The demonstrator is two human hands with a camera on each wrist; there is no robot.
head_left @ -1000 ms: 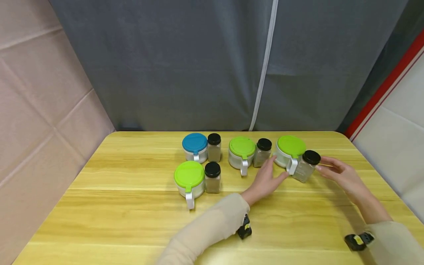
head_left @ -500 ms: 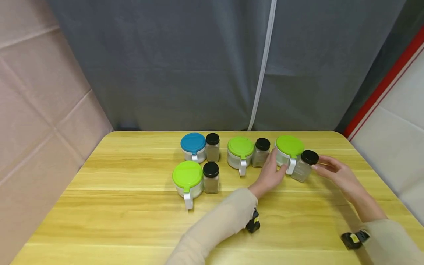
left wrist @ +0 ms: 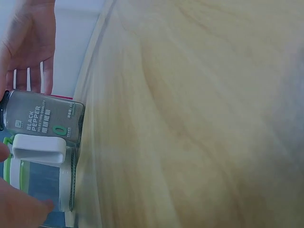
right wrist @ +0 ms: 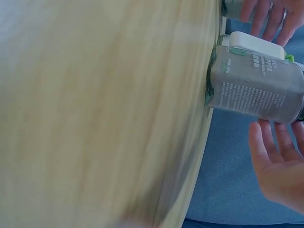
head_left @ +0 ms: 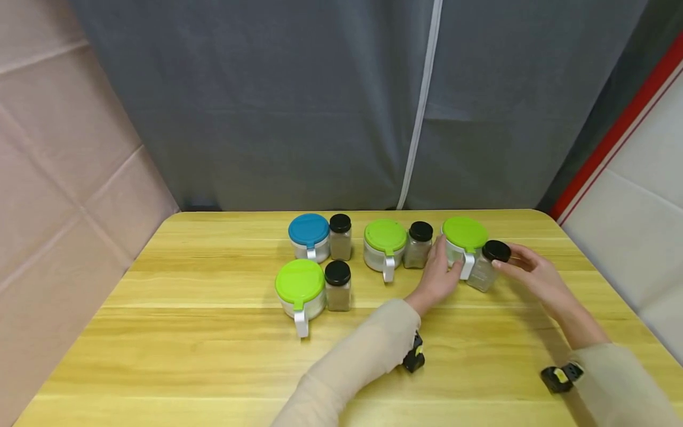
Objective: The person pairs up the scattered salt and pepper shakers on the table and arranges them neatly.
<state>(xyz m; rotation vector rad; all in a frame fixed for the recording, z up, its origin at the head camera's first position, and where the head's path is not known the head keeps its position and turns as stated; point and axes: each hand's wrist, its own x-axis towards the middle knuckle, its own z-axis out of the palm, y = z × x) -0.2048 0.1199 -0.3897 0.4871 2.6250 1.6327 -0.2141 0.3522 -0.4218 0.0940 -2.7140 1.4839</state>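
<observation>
In the head view a clear jar with a green lid (head_left: 465,233) and white handle stands at the right of the table. Against its right side is a square glass bottle of black pepper (head_left: 482,274) with a black cap. My left hand (head_left: 437,277) lies along the jar's left side, fingers extended. My right hand (head_left: 539,277) is at the pepper bottle's right, thumb and fingertips by the cap. In the right wrist view the fingers (right wrist: 268,137) reach the pepper bottle (right wrist: 256,90) without curling round it. The left wrist view shows its label (left wrist: 40,114) beside the jar's handle (left wrist: 38,148).
Left of my left hand stand a second green-lidded jar (head_left: 385,236) and a black-capped bottle (head_left: 417,252). Further left are a blue-lidded jar (head_left: 309,231) with a bottle (head_left: 340,243), and in front a green-lidded jar (head_left: 300,281) with a bottle (head_left: 338,290). A grey curtain (head_left: 267,118) hangs behind.
My left hand has moved right and up against the right green-lidded jar. My right hand has shifted slightly left, its thumb now overlapping the pepper bottle's cap. The view has drifted a little.
</observation>
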